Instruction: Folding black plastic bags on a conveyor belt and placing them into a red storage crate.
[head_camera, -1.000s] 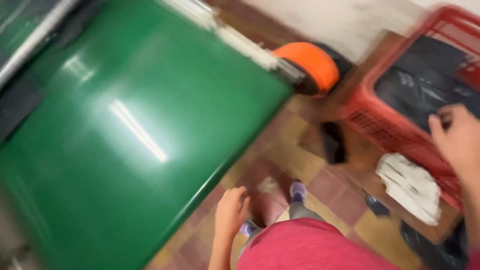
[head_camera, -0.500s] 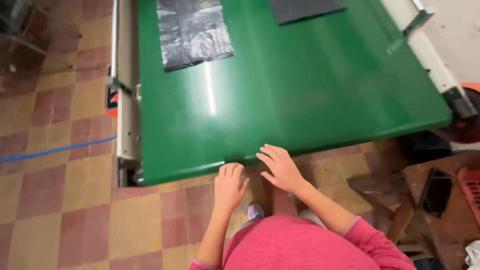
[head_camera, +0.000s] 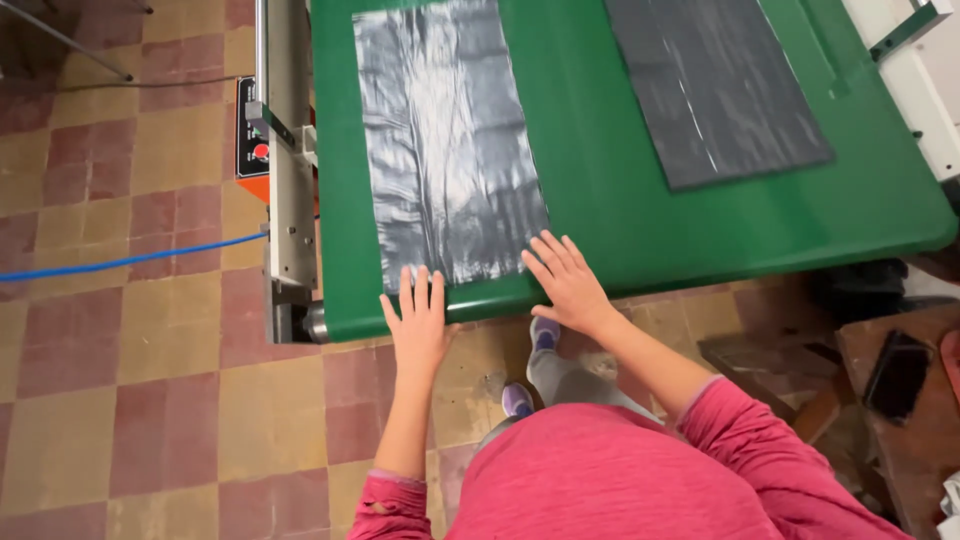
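Change: both hands have gone forward from the belt's near edge onto the nearer black sheet, which lay farther up the belt half a second ago.
Left hand (head_camera: 420, 318): flat, fingers spread, holding nothing, fingertips on the sheet's near edge.
Right hand (head_camera: 566, 280): flat and open, pressing the near right corner of the glossy black plastic sheet (head_camera: 447, 140).
Second sheet (head_camera: 715, 85): toward the far right of the green conveyor belt (head_camera: 620, 215), untouched.
Progress: nearer sheet reached, not yet lifted off the belt.
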